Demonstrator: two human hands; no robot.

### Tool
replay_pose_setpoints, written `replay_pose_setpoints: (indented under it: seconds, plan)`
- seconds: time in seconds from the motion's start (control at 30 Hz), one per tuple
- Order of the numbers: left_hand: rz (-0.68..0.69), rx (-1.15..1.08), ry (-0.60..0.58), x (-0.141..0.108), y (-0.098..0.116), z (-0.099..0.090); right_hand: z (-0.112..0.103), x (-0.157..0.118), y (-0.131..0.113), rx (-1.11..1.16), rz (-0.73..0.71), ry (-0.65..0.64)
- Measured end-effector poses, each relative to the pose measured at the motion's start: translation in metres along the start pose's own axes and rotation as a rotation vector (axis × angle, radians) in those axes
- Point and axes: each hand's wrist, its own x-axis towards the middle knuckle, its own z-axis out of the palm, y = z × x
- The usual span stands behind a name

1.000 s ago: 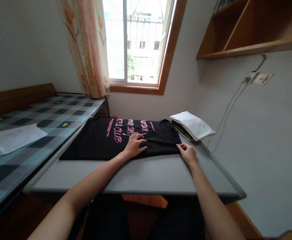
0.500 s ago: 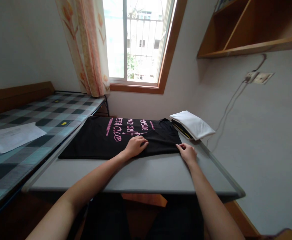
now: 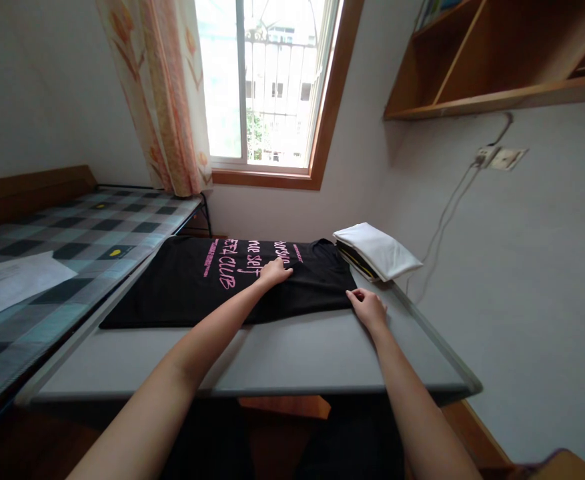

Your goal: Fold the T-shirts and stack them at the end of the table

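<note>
A black T-shirt (image 3: 172,293) with pink lettering lies folded lengthwise across the table, its neckline to the right. My left hand (image 3: 275,272) is on the upper middle of the shirt, over part of the lettering, with its fingers curled into the cloth and slight creases beside it. At the shirt's near right corner, my right hand (image 3: 368,308) pinches the edge between thumb and fingers. Just beyond that hand sits a stack of folded clothes (image 3: 378,251), white on top with dark and yellow layers beneath.
The grey table (image 3: 302,360) carries the shirt and the stack. To the left is a bed with a checked mattress (image 3: 72,233), papers (image 3: 17,283) lying on it. A wooden shelf (image 3: 492,100) and a socket with a cable (image 3: 502,159) are on the right wall.
My left hand has moved away from me, from near the shirt's front edge further up onto the lettering. The right hand stays at the corner. The view has shifted slightly.
</note>
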Motion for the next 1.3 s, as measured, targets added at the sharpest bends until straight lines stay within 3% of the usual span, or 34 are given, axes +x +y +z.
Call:
replay_pose_setpoints:
  seconds: [0.1, 0.3, 0.4, 0.5, 0.7, 0.8, 0.87, 0.97, 1.03, 1.17, 1.3]
  plan:
    - [0.058, -0.011, 0.015, 0.006, 0.003, 0.007, 0.0, 0.0, 0.0, -0.001, -0.003, 0.0]
    - [0.322, -0.031, 0.002, 0.005, -0.005, 0.016, 0.002, 0.001, 0.003, -0.006, -0.039, 0.047]
    - [0.406, -0.046, 0.086, 0.003, -0.008, 0.017, 0.004, 0.002, 0.003, 0.007, -0.058, 0.064]
    - [0.383, -0.005, 0.195, 0.0, -0.01, 0.018, 0.005, 0.002, 0.003, 0.015, -0.046, 0.083]
    - [0.335, 0.135, 0.252, -0.002, -0.013, 0.022, 0.007, 0.003, 0.006, 0.046, -0.09, 0.106]
    - [0.403, 0.183, 0.35, -0.007, -0.013, 0.017, 0.01, 0.005, 0.008, 0.069, -0.091, 0.107]
    - [0.555, 0.176, 0.341, -0.016, -0.012, 0.011, 0.012, 0.007, 0.011, 0.086, -0.086, 0.119]
    - [0.856, 0.126, 0.169, -0.042, -0.012, 0.002, 0.017, 0.01, 0.016, 0.104, -0.112, 0.151]
    - [0.961, 0.133, 0.078, -0.065, -0.015, -0.003, 0.02, 0.013, 0.019, 0.103, -0.13, 0.173]
    - [0.93, 0.224, 0.072, -0.102, -0.028, -0.006, 0.026, 0.019, 0.025, 0.069, -0.103, 0.198]
    - [0.803, 0.234, 0.099, -0.116, -0.04, -0.006, 0.028, 0.02, 0.027, 0.04, -0.068, 0.201]
